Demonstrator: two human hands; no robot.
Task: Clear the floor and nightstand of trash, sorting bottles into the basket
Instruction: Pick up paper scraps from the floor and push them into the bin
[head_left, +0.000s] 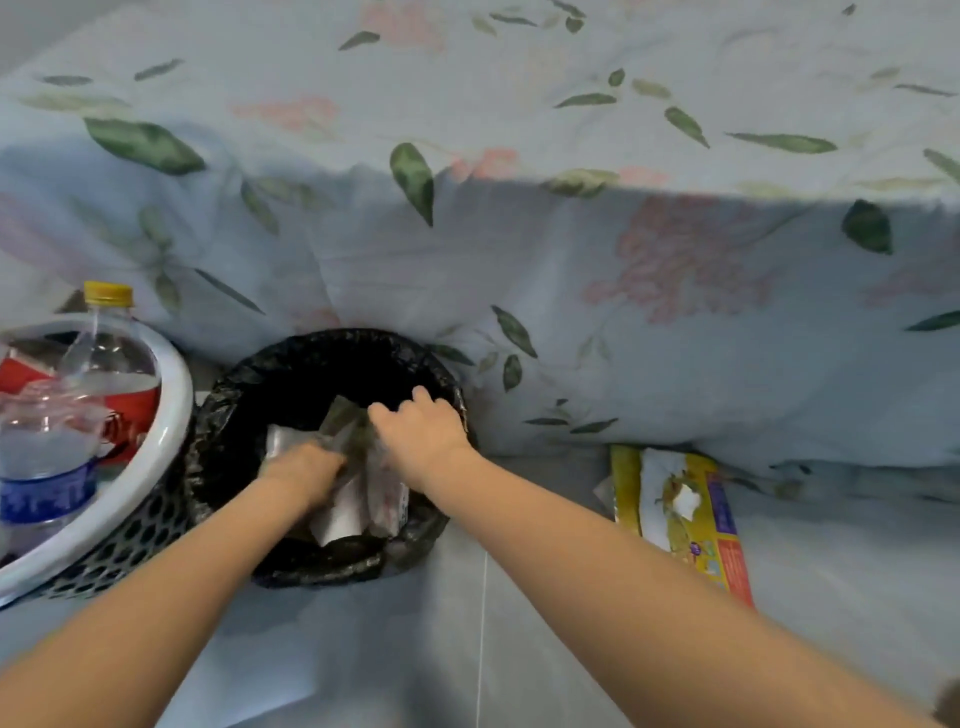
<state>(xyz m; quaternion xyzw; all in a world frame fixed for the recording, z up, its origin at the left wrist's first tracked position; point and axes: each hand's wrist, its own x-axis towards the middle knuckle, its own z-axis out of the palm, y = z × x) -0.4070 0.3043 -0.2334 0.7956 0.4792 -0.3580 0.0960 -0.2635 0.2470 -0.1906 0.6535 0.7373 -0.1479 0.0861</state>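
A round trash bin lined with a black bag (244, 400) stands on the floor against the bed. Both my hands reach into it. My left hand (304, 470) presses down on crumpled paper and wrapper trash (353, 506) inside, its fingers hidden among the pieces. My right hand (421, 423) hovers over the same trash with fingers bent, touching a greyish wrapper (345, 421). At the left, a white-rimmed mesh basket (174, 415) holds plastic bottles: one with a yellow cap (111, 338), one with a blue label (44, 467).
A bed with a floral sheet (571, 260) hangs down to the floor behind the bin. A yellow tissue pack (680, 514) with a torn top lies on the grey tiled floor (467, 649) to the right of the bin.
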